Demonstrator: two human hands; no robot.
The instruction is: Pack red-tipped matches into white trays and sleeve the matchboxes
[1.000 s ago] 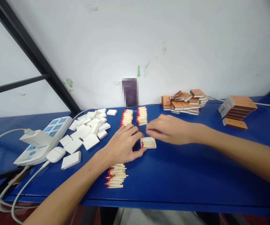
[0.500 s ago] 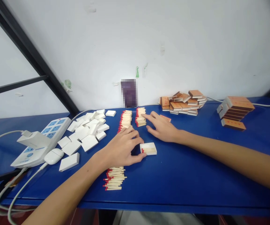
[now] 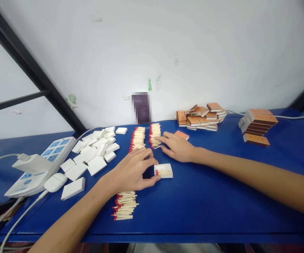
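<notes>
My left hand [image 3: 132, 170] grips the left end of a white matchbox tray [image 3: 170, 166] between thumb and fingers. A few red-headed matches [image 3: 165, 173] lie along the near side inside it. My right hand [image 3: 179, 146] reaches to the short stack of matches [image 3: 155, 131], index fingertip on its right edge and thumb apart just below. A match or two stick out at the stack's near end, by the thumb. A longer row of matches [image 3: 138, 135] runs beneath my left hand, which hides its middle; its near end [image 3: 125, 207] shows below the wrist.
White tray pieces [image 3: 96, 146] lie heaped at left, beside a power strip [image 3: 59, 149] with a charger and cables. Orange matchbox sleeves [image 3: 201, 117] are piled at the back right, one sleeve [image 3: 182, 135] behind my right hand. Stacked matchboxes [image 3: 259, 121] stand farther right.
My right fingers have drawn slightly nearer along the short stack, and matches at its near end now lie askew. My left hand keeps its grip on the tray. The camera view has shifted slightly.
</notes>
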